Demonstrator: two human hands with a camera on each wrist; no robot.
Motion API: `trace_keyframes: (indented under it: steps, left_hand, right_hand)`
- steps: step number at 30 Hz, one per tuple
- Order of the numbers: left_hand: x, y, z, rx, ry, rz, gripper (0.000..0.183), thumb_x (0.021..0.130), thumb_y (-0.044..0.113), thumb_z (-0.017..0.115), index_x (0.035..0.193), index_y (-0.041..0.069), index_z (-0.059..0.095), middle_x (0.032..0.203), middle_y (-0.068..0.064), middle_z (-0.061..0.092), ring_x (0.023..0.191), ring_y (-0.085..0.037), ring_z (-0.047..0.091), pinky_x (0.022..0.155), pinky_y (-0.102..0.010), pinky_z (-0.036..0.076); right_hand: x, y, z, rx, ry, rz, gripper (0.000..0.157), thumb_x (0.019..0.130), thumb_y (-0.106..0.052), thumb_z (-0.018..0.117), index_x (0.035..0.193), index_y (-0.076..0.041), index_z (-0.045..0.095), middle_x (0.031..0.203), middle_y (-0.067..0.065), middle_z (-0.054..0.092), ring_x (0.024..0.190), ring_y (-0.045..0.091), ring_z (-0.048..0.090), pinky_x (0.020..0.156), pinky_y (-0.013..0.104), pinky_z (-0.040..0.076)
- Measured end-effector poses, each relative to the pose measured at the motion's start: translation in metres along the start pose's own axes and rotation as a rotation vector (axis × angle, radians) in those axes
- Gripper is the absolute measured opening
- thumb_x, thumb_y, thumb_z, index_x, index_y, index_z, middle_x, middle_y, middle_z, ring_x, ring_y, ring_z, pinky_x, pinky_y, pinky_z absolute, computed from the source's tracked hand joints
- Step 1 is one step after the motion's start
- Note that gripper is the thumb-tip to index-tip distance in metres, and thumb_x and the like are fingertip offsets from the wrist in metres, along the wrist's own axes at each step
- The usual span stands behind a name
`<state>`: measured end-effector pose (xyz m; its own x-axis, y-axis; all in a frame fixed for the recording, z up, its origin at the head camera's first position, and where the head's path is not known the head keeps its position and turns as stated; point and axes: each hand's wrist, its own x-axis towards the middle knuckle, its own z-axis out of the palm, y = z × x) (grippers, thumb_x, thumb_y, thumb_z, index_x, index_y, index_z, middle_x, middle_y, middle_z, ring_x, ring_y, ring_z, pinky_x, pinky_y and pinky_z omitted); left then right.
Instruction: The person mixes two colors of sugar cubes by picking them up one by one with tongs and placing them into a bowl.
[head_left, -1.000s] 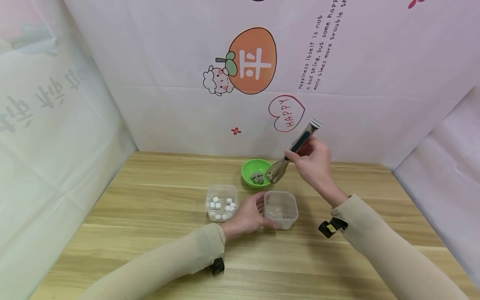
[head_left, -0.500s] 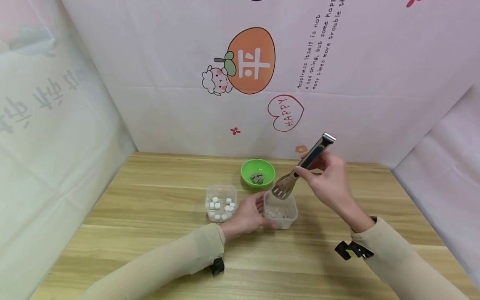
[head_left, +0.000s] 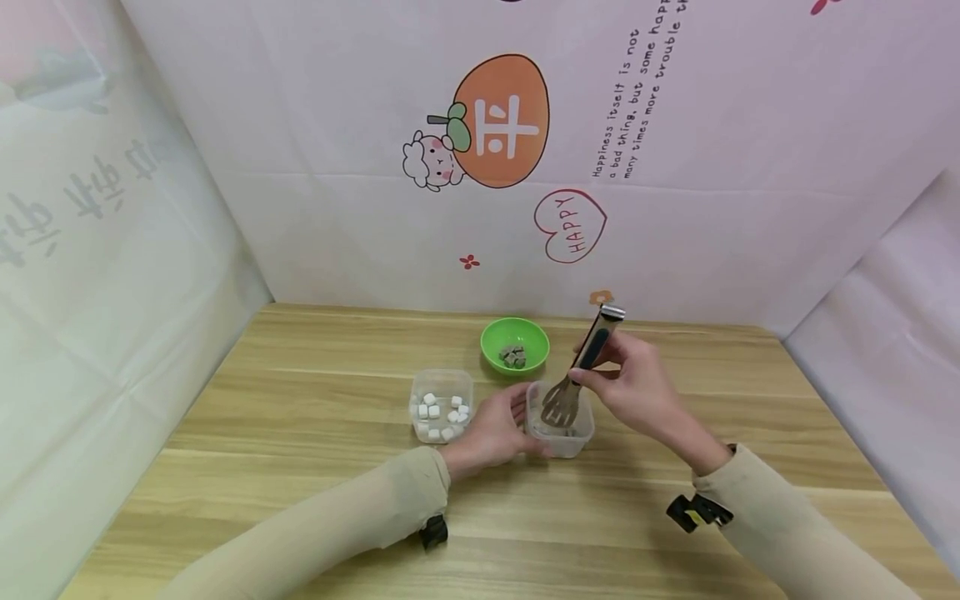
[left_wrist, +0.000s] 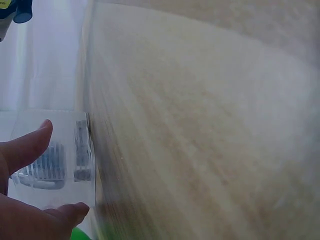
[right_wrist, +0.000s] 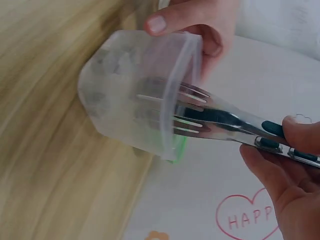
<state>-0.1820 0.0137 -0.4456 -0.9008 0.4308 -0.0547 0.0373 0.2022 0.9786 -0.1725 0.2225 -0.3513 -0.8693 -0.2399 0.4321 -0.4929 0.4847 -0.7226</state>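
Note:
My right hand (head_left: 633, 383) holds metal serving tongs (head_left: 595, 343) with dark green grip inlays, pinched between thumb and fingers. The slotted ends point down inside a clear plastic container (head_left: 576, 447), and in the right wrist view the tongs (right_wrist: 220, 120) pass in over its rim with their two arms slightly apart. Small greyish pieces (right_wrist: 112, 62) lie at the bottom, blurred through the wall. My left hand (head_left: 495, 427) grips the container's left side, thumb at the front and fingers behind. Part of this grip also shows in the left wrist view, against the clear container (left_wrist: 75, 195).
Behind the container stands a green bowl (head_left: 495, 335) with several grey-brown cubes (head_left: 513, 357) in it. Left of my left hand is a second clear container (head_left: 444, 381) holding several white cubes (head_left: 428, 411). A printed white cloth (head_left: 337, 233) hangs behind the wooden table (head_left: 315, 500).
My right hand has swung the tongs from beside the green bowl to the right, then down into the clear container. The left hand has kept its grip in the same place.

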Motion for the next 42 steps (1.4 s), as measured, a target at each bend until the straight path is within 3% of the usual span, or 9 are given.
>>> trace_keyframes:
  steps: [7, 14, 30, 36, 42]
  left_hand:
    - [0.0, 0.0, -0.001, -0.013, -0.001, -0.001, 0.103, 0.07, -0.007, 0.094, 0.158, 0.0, 0.041, 0.159, -0.016, 0.048, 0.145, -0.031, 0.047, 0.121, -0.039, 0.04]
    - [-0.001, -0.001, -0.001, 0.002, -0.002, 0.009, 0.103, 0.069, -0.006, 0.094, 0.158, 0.001, 0.042, 0.157, -0.015, 0.051, 0.143, -0.03, 0.05, 0.119, -0.038, 0.042]
    - [0.0, -0.001, 0.0, 0.004, 0.007, -0.016, 0.105, 0.069, -0.004, 0.095, 0.159, 0.002, 0.041, 0.159, -0.015, 0.048, 0.144, -0.032, 0.048, 0.12, -0.04, 0.041]
    - [0.0, 0.0, -0.001, 0.012, 0.007, -0.016, 0.106, 0.069, -0.004, 0.095, 0.159, 0.002, 0.041, 0.16, -0.015, 0.048, 0.145, -0.032, 0.048, 0.12, -0.039, 0.041]
    - [-0.001, 0.0, -0.002, -0.012, 0.004, -0.007, 0.104, 0.069, -0.009, 0.093, 0.158, 0.001, 0.041, 0.159, -0.017, 0.048, 0.145, -0.032, 0.047, 0.121, -0.039, 0.04]
  right_hand:
    - [0.0, 0.012, 0.008, 0.048, -0.081, -0.019, 0.028, 0.084, 0.015, 0.081, 0.105, 0.002, 0.067, 0.094, 0.011, 0.072, 0.089, 0.03, 0.075, 0.076, 0.029, 0.066]
    - [0.002, 0.016, 0.011, 0.025, -0.134, -0.049, 0.03, 0.083, 0.016, 0.081, 0.107, 0.002, 0.068, 0.097, 0.01, 0.073, 0.089, 0.025, 0.075, 0.077, 0.031, 0.066]
    - [0.007, 0.024, 0.002, 0.109, -0.261, -0.054, 0.026, 0.089, 0.01, 0.079, 0.11, 0.0, 0.068, 0.101, 0.009, 0.073, 0.092, 0.03, 0.075, 0.074, 0.033, 0.066]
    - [0.009, 0.027, 0.002, 0.144, -0.272, -0.044, 0.026, 0.088, 0.011, 0.079, 0.111, 0.002, 0.067, 0.102, 0.011, 0.072, 0.092, 0.03, 0.075, 0.075, 0.034, 0.066]
    - [0.011, 0.03, 0.004, 0.129, -0.212, -0.014, 0.024, 0.089, 0.011, 0.078, 0.109, 0.002, 0.067, 0.099, 0.011, 0.073, 0.091, 0.025, 0.074, 0.075, 0.032, 0.066]
